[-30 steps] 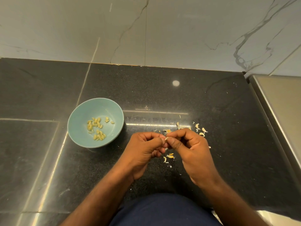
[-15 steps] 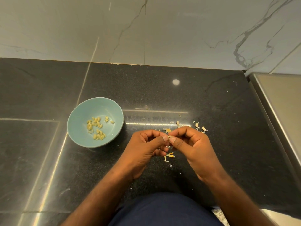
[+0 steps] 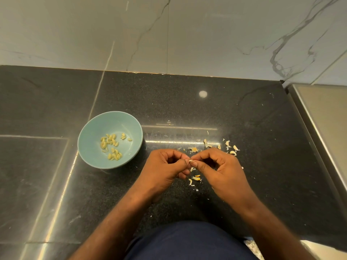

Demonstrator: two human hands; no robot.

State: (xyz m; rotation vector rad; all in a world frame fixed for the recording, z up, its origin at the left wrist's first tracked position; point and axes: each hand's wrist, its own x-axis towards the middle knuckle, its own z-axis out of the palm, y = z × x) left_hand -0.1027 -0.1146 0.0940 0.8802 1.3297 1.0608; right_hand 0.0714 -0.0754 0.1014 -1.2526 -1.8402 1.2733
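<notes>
Both hands are up over the black countertop (image 3: 253, 119), pinching one tiny pale seed (image 3: 191, 161) between them: left hand (image 3: 165, 169) and right hand (image 3: 221, 171) each have thumb and forefinger curled onto it. Bits of husk (image 3: 228, 147) lie scattered just behind and under the hands. The teal bowl (image 3: 85, 134) with shelled kernels (image 3: 111, 146) sits off to the left.

A home kitchen: a polished black granite surface (image 3: 187, 102) meets marble-look wall tiles (image 3: 206, 34), a steel sink edge (image 3: 323, 117) at right.
</notes>
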